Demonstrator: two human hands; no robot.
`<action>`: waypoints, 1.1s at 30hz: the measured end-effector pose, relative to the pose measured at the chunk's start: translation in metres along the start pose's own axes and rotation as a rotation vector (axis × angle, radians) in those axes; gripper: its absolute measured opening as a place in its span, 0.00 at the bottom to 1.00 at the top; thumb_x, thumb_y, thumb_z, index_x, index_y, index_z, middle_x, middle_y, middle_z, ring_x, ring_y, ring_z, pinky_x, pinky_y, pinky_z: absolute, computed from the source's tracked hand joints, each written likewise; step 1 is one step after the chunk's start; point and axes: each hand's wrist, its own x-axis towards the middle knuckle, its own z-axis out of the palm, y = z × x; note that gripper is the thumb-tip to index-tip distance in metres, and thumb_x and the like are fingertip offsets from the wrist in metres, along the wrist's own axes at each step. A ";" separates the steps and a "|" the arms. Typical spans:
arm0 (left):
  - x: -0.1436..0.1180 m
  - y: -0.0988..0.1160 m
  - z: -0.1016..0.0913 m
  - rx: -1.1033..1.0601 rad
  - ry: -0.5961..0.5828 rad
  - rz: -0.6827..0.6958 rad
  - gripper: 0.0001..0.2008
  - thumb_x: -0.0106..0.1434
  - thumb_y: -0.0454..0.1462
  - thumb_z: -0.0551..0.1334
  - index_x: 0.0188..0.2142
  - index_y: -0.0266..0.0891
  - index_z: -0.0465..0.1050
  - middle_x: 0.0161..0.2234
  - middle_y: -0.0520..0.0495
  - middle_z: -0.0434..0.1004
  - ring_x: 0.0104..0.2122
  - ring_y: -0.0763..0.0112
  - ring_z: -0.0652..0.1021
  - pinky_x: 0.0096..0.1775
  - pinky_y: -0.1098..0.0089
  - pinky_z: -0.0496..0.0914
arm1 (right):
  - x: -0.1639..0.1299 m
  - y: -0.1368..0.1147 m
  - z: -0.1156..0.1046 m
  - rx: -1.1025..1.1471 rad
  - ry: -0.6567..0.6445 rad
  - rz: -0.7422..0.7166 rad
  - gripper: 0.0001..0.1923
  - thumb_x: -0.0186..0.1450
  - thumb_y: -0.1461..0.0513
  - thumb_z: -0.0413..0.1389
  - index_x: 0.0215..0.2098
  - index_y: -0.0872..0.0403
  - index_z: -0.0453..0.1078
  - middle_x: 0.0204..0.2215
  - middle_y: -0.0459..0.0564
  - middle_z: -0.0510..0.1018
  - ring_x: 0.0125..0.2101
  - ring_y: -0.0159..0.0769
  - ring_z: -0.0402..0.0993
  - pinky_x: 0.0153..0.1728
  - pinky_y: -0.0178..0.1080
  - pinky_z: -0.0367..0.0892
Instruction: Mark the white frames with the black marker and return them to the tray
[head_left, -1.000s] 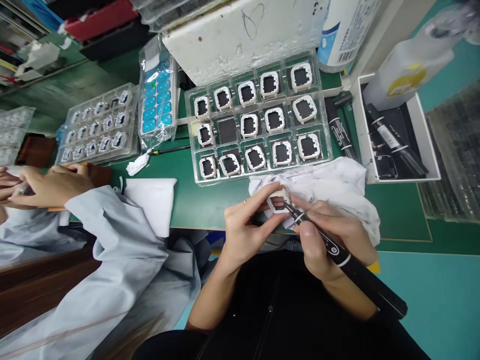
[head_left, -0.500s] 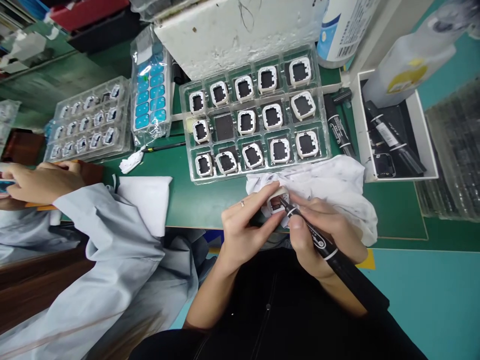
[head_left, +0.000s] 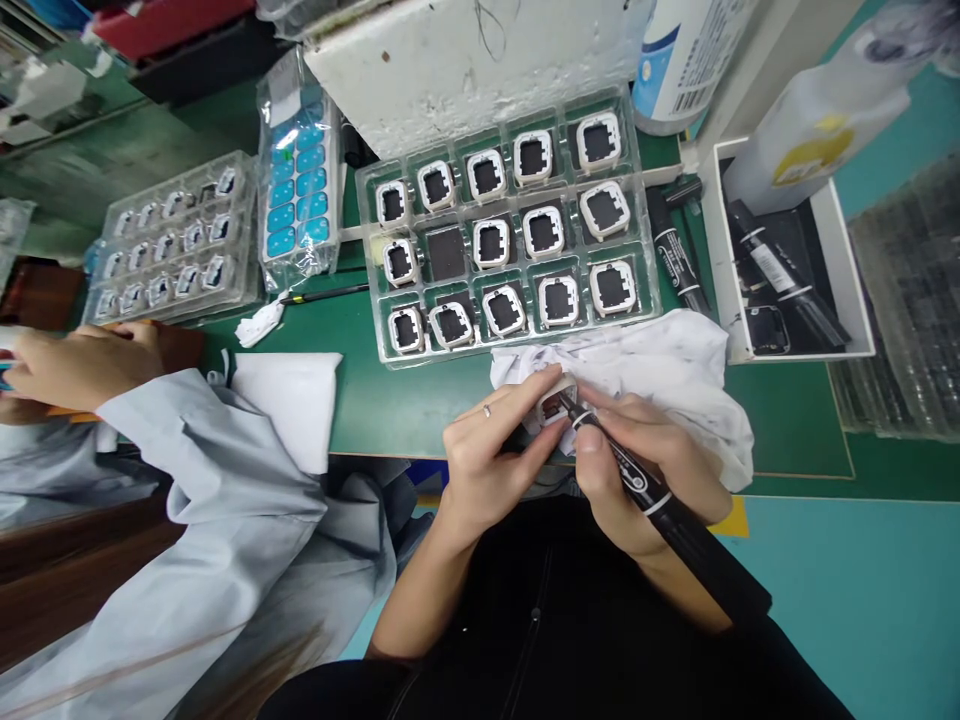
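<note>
My left hand (head_left: 491, 450) pinches a small white square frame part (head_left: 556, 402) between thumb and fingers, just above the table's near edge. My right hand (head_left: 645, 465) grips a black marker pen (head_left: 660, 510) like a pencil, its tip touching the inside of the part. A crumpled white cloth (head_left: 660, 375) lies under and behind both hands. Beyond it stands a clear plastic tray (head_left: 510, 235) with several of the same white frames in its pockets; one pocket shows only a dark square.
A co-worker's sleeve (head_left: 210, 470) and hands (head_left: 82, 360) are at the left, by a second tray (head_left: 161, 250). A bag of blue stickers (head_left: 298, 190), a spare marker (head_left: 675, 260) and a white box (head_left: 787, 260) with pens stand behind.
The pen tip has shifted slightly on the part and my hands have drifted a little left. The co-worker's hands have moved further left.
</note>
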 end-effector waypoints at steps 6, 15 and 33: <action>-0.001 0.002 0.001 0.036 -0.010 -0.028 0.23 0.79 0.34 0.76 0.70 0.48 0.88 0.49 0.46 0.97 0.43 0.65 0.95 0.49 0.68 0.90 | -0.002 -0.001 -0.002 -0.002 -0.042 0.055 0.12 0.75 0.68 0.72 0.53 0.48 0.84 0.44 0.49 0.95 0.42 0.48 0.98 0.40 0.42 0.96; -0.003 0.000 0.000 -0.036 0.010 -0.168 0.18 0.77 0.39 0.80 0.64 0.46 0.91 0.50 0.45 0.98 0.43 0.64 0.96 0.51 0.69 0.92 | -0.002 -0.003 -0.003 0.029 -0.065 0.133 0.10 0.76 0.66 0.70 0.52 0.44 0.82 0.44 0.47 0.96 0.41 0.49 0.98 0.44 0.47 0.97; -0.006 0.002 -0.006 -0.070 -0.004 -0.127 0.33 0.71 0.47 0.86 0.72 0.47 0.87 0.49 0.46 0.99 0.41 0.57 0.98 0.44 0.69 0.94 | -0.002 -0.004 -0.026 0.167 -0.363 0.282 0.10 0.77 0.66 0.70 0.49 0.43 0.84 0.41 0.47 0.93 0.51 0.54 0.98 0.48 0.50 0.96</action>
